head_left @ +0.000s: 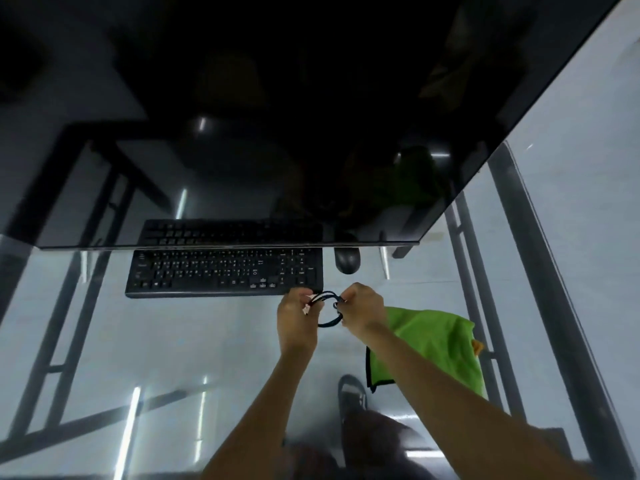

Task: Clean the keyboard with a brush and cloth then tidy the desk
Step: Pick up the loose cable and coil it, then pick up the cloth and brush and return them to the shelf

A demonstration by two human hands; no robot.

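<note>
A black keyboard [225,273] lies on the glass desk [138,341], its far rows under the edge of a large dark monitor [277,116]. Just in front of its right end, my left hand [298,318] and my right hand [362,308] both grip a coiled dark cable [329,311] with white connectors at the left-hand side. A green cloth [433,348] with a dark hem lies on the glass to the right, partly under my right forearm. I see no brush.
A dark mouse [347,259] sits right of the keyboard, half under the monitor. A small orange thing [478,346] peeks from the cloth's right edge. Through the glass show the metal desk frame, the floor and my shoe [351,396].
</note>
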